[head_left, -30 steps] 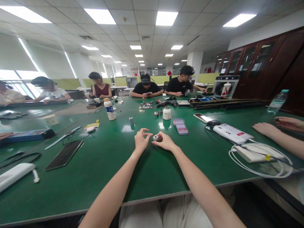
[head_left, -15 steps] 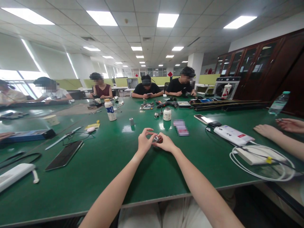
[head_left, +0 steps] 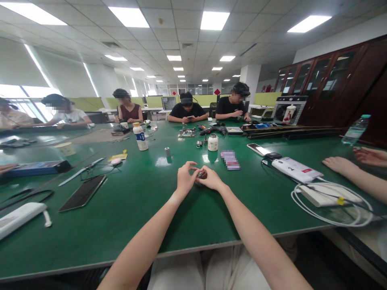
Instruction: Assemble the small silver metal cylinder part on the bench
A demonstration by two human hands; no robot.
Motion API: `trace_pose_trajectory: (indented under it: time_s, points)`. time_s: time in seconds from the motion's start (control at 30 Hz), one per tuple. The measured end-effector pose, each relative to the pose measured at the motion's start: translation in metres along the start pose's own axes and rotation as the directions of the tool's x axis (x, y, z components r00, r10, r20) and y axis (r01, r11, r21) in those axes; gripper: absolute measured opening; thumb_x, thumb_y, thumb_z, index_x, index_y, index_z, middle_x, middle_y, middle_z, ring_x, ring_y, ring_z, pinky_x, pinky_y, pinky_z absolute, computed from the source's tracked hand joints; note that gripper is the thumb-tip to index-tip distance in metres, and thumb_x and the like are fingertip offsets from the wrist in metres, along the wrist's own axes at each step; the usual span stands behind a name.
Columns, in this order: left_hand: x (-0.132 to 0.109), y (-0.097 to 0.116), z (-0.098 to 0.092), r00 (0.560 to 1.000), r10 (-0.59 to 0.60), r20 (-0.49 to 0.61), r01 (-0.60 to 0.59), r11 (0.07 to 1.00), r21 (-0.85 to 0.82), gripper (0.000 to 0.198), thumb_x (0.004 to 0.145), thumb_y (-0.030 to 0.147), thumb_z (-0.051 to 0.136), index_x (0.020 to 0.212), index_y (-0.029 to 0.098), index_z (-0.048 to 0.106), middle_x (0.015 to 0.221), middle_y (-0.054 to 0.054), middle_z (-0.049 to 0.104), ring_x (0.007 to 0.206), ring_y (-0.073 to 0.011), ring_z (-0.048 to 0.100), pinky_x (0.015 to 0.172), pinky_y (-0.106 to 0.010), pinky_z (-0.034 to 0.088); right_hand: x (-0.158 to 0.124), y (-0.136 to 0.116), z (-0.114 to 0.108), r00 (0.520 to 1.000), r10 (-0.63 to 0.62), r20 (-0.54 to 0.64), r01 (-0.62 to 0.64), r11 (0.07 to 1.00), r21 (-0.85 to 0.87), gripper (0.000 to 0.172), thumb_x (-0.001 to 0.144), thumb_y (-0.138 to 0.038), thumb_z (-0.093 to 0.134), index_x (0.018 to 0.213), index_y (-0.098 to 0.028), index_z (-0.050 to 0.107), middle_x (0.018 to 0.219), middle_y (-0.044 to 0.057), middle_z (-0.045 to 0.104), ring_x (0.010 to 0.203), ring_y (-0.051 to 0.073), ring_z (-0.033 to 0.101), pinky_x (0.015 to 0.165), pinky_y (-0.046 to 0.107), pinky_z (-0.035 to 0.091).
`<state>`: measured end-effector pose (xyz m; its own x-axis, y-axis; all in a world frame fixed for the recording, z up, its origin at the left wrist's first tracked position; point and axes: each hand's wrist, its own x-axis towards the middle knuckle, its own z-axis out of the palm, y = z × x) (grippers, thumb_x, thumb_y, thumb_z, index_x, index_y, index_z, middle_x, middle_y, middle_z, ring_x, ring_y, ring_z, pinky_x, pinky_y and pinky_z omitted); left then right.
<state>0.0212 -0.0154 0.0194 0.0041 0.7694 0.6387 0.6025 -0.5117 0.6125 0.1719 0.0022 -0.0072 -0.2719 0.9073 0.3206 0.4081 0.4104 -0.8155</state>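
Between my two hands, just above the green table [head_left: 211,225], is a small round grey metal part [head_left: 200,175], mostly covered by fingers. My left hand [head_left: 185,180] is closed on its left side with thumb and fingertips, the index finger arched above. From the right, my right hand [head_left: 213,179] pinches the same part. Beyond the left hand a small grey metal cylinder [head_left: 167,152] stands upright on the table. A white jar [head_left: 213,143] stands past the right hand, with a pinkish packet [head_left: 230,160] lying nearer to it.
On the left lie a dark phone [head_left: 83,194] and a white strip-like tool [head_left: 80,172]. To the right are a white power bank [head_left: 298,170] and coiled white cable [head_left: 332,222]. A bottle [head_left: 140,137] and circuit board [head_left: 187,132] stand farther back. Another person's hand [head_left: 340,166] rests at right.
The metal part has tilted or been covered: its round top face with the centre hole showed before and is now mostly hidden. My hands stay in nearly the same place.
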Motion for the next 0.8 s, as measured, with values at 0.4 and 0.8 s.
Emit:
trace_pose_trajectory:
  time_s: [0.4,0.8]
  points:
    - [-0.0005,-0.0052,0.0035,0.993,-0.115,-0.022,0.109,0.976,-0.187,0.027,0.073,0.027,0.077,0.093,0.022,0.061,0.077,0.000,0.076,0.079,-0.0214,0.074,0.082,-0.035,0.052,-0.0011,-0.0022,-0.0011,1.000,-0.002,0.003,0.002,1.000,-0.019,0.035,0.071,-0.039,0.078,0.083,-0.024,0.048,0.082,-0.002,0.069,0.075,0.018,0.068,0.067,0.028,0.051]
    - [0.0033,-0.0080,0.0027,0.986,-0.151,0.063,0.163,0.946,-0.280,0.034,0.073,0.029,0.076,0.104,0.022,0.065,0.082,-0.003,0.077,0.088,-0.0221,0.074,0.088,-0.037,0.055,0.0013,0.0030,-0.0001,1.000,-0.002,0.004,0.002,1.000,-0.026,0.037,0.070,-0.040,0.079,0.085,-0.024,0.049,0.082,-0.002,0.069,0.075,0.018,0.067,0.069,0.030,0.051]
